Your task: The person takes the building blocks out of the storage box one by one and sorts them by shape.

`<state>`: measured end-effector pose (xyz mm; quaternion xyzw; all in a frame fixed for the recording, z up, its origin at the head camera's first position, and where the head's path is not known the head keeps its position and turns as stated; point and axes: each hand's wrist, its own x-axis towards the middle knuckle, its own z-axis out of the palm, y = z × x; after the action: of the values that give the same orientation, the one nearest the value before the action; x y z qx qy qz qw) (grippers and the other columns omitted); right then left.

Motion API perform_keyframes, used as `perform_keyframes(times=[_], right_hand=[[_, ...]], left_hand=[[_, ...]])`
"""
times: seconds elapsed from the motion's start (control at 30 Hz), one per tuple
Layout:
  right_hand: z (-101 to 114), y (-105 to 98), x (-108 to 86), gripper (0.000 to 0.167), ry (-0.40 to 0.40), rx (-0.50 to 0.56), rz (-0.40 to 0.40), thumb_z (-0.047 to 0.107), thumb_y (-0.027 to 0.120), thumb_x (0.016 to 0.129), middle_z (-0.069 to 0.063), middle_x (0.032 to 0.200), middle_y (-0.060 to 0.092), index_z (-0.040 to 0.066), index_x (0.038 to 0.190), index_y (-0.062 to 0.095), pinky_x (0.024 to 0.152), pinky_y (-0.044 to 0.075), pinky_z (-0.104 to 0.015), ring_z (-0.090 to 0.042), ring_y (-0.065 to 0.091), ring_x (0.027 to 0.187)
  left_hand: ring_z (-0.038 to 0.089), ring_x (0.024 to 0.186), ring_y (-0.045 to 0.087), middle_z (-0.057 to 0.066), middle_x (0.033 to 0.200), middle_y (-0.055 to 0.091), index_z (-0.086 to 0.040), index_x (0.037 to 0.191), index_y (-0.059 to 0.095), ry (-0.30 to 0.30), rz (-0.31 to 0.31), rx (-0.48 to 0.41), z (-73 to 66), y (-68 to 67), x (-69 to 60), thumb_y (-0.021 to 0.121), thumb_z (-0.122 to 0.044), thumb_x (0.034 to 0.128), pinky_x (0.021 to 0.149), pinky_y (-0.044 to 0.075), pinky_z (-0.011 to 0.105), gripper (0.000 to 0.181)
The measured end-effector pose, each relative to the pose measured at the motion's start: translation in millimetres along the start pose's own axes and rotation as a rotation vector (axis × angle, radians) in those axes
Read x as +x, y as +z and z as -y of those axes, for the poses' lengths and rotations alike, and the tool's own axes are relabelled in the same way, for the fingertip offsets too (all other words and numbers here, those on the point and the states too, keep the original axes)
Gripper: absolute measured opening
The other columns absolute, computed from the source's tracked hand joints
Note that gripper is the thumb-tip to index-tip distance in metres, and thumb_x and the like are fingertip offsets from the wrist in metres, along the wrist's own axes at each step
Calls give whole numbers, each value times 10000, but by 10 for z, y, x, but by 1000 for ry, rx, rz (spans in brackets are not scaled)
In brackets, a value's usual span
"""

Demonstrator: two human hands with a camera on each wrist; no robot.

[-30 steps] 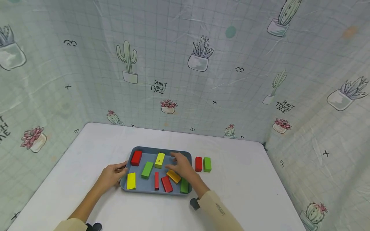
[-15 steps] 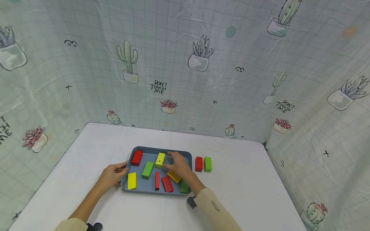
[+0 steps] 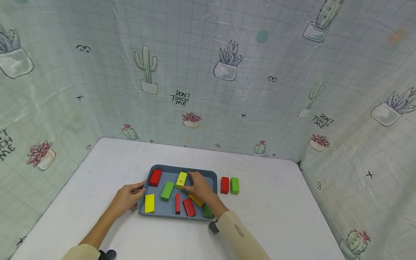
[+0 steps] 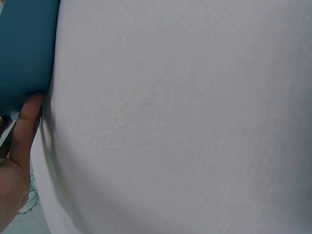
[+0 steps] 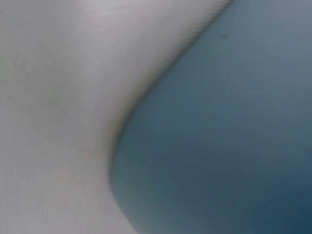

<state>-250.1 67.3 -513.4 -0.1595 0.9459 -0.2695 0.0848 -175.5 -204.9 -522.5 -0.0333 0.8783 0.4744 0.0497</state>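
Note:
A blue-grey tray lies on the white table and holds several coloured blocks. My left hand grips its left edge; in the left wrist view the fingers reach the tray's underside. Over the tray's right half is my right hand, thumb and fingers spread apart beside the right side of a yellow block. Partly under that hand lies an orange block. A green block sits left of the yellow one. The right wrist view shows only the tray's outer wall and the table, no fingers.
Outside the tray on the right stand a red block and a green block. In the tray are also a red block, a yellow block and a narrow red block. A cactus-print curtain surrounds the table.
My right hand has moved slightly left, bringing its fingertips closer to the yellow block. The left hand keeps its grip on the tray, and the blocks lie as before.

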Motion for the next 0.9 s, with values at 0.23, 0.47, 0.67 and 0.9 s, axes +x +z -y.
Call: perform_keyframes(times=[0.23, 0.47, 0.67, 0.9], right_hand=[[-11, 37, 7, 738, -4, -11, 4, 418, 742, 791, -91, 1295, 514, 63, 1375, 465, 960, 426, -382, -213, 498, 1150], [-2, 50, 3, 737, 13, 12, 2, 434, 756, 769, -63, 1228, 538, 65, 1344, 480, 928, 453, -354, -177, 520, 1062], [-26, 48, -13, 724, 16, 68, 8, 432, 760, 766, -25, 1122, 561, 62, 1324, 483, 844, 491, -296, -129, 528, 937], [-69, 0, -7, 719, 23, 102, -4, 432, 764, 761, -20, 1095, 573, 69, 1314, 481, 785, 503, -278, -131, 539, 920]], left_hand=[[198, 775, 582, 263, 1197, 577, -22, 1338, 511, -2, -2, -9, 8, 25, -13, 606, -165, 915, 506, 510, 305, 457], [206, 791, 587, 256, 1192, 583, -21, 1337, 514, 2, -1, -38, 29, 45, -29, 608, -163, 916, 512, 515, 310, 454], [210, 822, 595, 251, 1202, 579, -16, 1339, 508, 11, 5, -48, 24, 40, -37, 607, -166, 919, 523, 527, 300, 457], [197, 796, 592, 257, 1190, 584, -1, 1340, 501, 34, -3, -26, 22, 8, -24, 596, -183, 925, 502, 518, 301, 463]])
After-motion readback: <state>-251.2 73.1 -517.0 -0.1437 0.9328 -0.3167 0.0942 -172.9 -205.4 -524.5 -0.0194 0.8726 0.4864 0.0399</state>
